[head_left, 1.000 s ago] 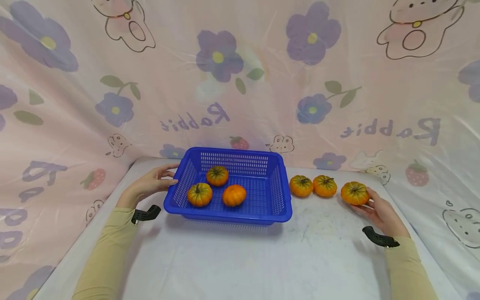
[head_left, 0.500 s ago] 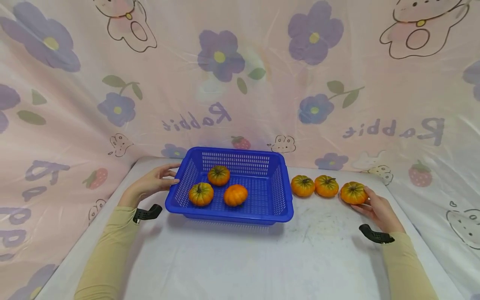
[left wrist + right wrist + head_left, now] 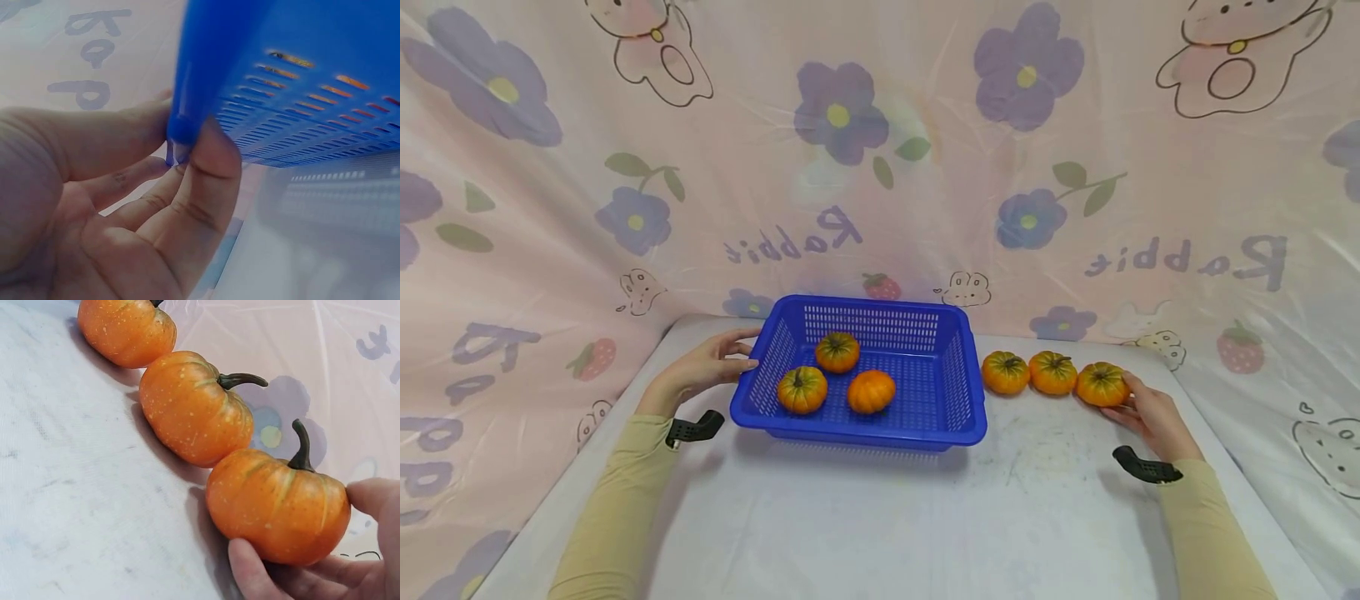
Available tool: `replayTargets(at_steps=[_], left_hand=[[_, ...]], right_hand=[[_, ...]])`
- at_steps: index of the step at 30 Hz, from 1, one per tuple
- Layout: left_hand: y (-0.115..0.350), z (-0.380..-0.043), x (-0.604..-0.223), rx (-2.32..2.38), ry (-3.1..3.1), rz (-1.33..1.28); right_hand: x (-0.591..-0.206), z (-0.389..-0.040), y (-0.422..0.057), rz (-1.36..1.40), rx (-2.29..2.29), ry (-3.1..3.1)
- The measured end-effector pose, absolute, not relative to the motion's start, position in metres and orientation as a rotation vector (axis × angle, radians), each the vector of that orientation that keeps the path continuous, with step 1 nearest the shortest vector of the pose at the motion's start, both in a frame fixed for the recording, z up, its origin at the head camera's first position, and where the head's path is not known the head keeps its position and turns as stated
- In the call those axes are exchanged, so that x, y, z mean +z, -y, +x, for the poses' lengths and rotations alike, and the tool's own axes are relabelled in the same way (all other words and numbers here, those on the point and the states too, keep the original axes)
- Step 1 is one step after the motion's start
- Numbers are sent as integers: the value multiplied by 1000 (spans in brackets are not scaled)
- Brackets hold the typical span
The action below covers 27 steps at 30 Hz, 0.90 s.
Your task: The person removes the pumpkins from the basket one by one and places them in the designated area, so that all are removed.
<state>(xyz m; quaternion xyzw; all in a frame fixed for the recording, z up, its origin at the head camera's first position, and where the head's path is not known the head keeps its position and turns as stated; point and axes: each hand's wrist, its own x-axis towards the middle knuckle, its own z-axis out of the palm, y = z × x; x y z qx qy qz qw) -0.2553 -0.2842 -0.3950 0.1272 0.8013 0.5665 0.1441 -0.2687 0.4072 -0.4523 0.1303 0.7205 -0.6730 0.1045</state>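
My left hand (image 3: 711,367) grips the left rim of a blue plastic basket (image 3: 857,436). In the left wrist view its thumb lies outside the rim (image 3: 187,94) and the fingers curl under it. Inside the basket sit a small orange pumpkin (image 3: 871,392) and two greenish-orange ones (image 3: 801,390) (image 3: 837,352). At the right, my right hand (image 3: 1156,417) holds a small pumpkin (image 3: 1102,384) with a dark curved stem, thumb and fingers around its right side. That pumpkin stands at the end of a row, against the middle pumpkin (image 3: 194,409) in the right wrist view.
Another pumpkin (image 3: 1005,372) completes the row beside the basket's right wall. The table (image 3: 880,525) has a white cover with faint grey marks. A pale patterned curtain (image 3: 925,192) hangs behind the basket and along both sides.
My right hand has moved left with its pumpkin, narrowing the gap to the middle one until they meet. The left hand and the basket have stayed in place.
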Motion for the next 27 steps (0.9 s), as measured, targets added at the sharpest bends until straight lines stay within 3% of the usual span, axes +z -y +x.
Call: replayTargets(at_steps=[27], left_hand=[[283,-255,-392,1598,-2337,366]], right_hand=[[-448,-270,-405,597,-1965,-2246]])
